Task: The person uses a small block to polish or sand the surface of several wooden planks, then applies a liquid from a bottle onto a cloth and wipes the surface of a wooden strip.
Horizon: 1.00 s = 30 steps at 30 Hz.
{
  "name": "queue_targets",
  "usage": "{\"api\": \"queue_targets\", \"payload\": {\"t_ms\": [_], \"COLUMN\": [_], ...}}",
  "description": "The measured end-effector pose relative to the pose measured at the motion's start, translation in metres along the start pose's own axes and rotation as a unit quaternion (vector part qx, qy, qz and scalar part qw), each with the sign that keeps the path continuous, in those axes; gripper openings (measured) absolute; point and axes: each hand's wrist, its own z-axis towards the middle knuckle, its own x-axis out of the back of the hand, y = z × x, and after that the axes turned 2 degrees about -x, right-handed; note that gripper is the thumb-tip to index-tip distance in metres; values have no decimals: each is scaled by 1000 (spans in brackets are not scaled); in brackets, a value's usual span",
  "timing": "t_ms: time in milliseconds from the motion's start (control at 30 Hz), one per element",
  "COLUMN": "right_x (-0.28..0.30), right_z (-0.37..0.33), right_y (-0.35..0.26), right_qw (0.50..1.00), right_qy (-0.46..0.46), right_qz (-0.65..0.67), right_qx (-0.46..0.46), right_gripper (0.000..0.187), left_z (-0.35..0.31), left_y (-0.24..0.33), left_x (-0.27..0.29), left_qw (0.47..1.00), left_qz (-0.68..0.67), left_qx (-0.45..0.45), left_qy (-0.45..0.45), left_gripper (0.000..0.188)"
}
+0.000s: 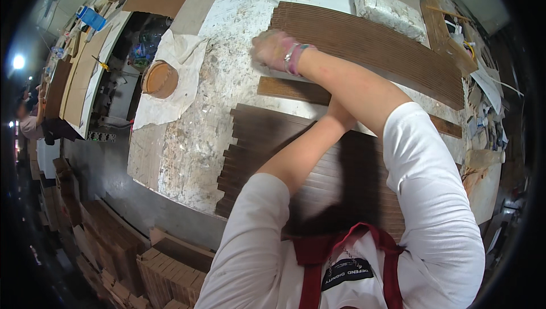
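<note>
In the head view, the right hand (pixel 276 51) is at the left end of the far set of dark brown strips (pixel 364 47), which spreads rightward from it and a little away from the body; the strips' long axis runs from upper left to lower right across the desk (pixel 182 138). The right hand is much the nearer to that end. It is blurred, so whether its fingers are open, closed or gripping anything cannot be told. The left forearm (pixel 310 147) passes under the right forearm (pixel 352 78), which hides the left hand, so its state cannot be told either. Just on the body's side of the right hand, a single brown strip (pixel 290 88) lies in the gap between the far set and the near set of brown strips (pixel 256 132), roughly in line with both; the crossed arms cover its middle and part of the near set. Off to the left, a round tub (pixel 160 94) with brown contents stands on a crumpled white sheet (pixel 185 50), apart from the strips. A white wrapped block (pixel 389 13) lies along the far edge of the far set, away from the right hand.
</note>
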Motion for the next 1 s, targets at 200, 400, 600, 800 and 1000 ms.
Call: {"api": "queue_targets", "payload": {"t_ms": [200, 400, 600, 800, 1000], "right_x": [71, 65, 31, 73, 85], "right_z": [-60, -54, -36, -97, -345], "right_y": [32, -1, -21, 17, 164], "right_qw": [950, 954, 984, 992, 941], "right_qy": [-19, 6, -12, 58, 62], "right_qz": [292, 299, 161, 109, 213], "right_qx": [-108, -13, 74, 24, -255], "right_gripper": [25, 29, 19, 15, 40], "left_z": [53, 19, 24, 24, 44], "left_y": [-18, -54, -23, -20, -9], "left_x": [33, -23, -14, -7, -50], "left_qw": [991, 997, 941, 990, 936], "left_qz": [17, 59, 299, -14, 254], "left_qx": [71, -41, -157, 78, 54], "left_qy": [-113, -31, -32, -116, -237], "left_gripper": [25, 33, 35, 50, 59]}}
